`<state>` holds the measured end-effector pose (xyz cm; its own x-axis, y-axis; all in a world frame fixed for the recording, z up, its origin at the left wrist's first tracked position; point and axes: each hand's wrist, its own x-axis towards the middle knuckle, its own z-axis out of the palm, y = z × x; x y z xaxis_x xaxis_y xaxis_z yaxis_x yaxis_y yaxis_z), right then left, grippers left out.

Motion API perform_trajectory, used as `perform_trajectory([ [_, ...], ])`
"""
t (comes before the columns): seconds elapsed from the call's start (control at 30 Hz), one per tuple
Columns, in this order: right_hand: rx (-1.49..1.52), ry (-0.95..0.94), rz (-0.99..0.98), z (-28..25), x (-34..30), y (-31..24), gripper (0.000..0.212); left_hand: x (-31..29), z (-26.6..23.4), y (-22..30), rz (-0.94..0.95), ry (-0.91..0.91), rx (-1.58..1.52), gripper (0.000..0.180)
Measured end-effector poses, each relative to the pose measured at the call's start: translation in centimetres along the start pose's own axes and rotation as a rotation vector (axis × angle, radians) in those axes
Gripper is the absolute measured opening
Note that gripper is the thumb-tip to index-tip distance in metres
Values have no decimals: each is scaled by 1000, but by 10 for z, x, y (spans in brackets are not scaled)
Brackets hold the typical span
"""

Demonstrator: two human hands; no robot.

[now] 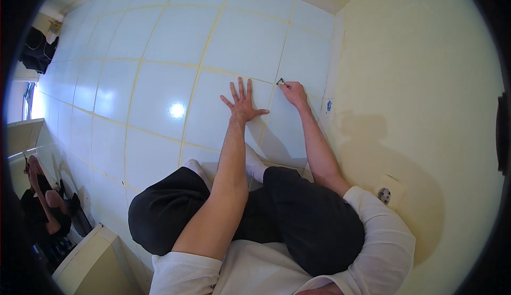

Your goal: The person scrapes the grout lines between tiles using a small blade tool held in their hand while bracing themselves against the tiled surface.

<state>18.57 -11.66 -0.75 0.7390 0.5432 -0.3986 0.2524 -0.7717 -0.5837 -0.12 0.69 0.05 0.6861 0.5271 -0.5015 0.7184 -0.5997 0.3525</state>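
Note:
My left hand (pixel 243 106) lies flat on the pale blue tiled floor (pixel 242 34), fingers spread, with nothing in it. To its right, my right hand (pixel 294 93) is closed around a small scraper (pixel 280 81) with a dark, angular metal head. That head is at a joint between tiles, close to where joints cross. Most of the scraper's handle is hidden inside my fist. Yellowish grout fills many joints, while the joint by the scraper looks thinner and darker.
A cream wall (pixel 426 71) rises close on my right, with a round socket fitting (pixel 384 195) low on it. My bent knees in black trousers (pixel 314 220) flank my arms. A dark bag-like bundle (pixel 37 50) sits at far left. Bare limbs (pixel 52 199) show beyond a cream partition (pixel 93 260).

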Motion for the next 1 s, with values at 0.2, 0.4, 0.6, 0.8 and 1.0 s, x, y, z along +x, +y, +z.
perform_trajectory([
  [0.2,-44,-24,43,2,2,-4,44,0,1,-3,4,14,-2,152],
  [0.4,-8,34,41,-1,1,-2,46,1,3,1,10,19,-17,151],
  [0.6,-37,-12,44,-5,1,-8,45,0,1,-1,21,34,-32,151],
  [0.8,9,-14,52,-5,11,2,44,3,0,3,24,28,-28,151],
  [1.0,25,-56,55,-4,13,8,44,2,0,1,17,16,-22,151],
])
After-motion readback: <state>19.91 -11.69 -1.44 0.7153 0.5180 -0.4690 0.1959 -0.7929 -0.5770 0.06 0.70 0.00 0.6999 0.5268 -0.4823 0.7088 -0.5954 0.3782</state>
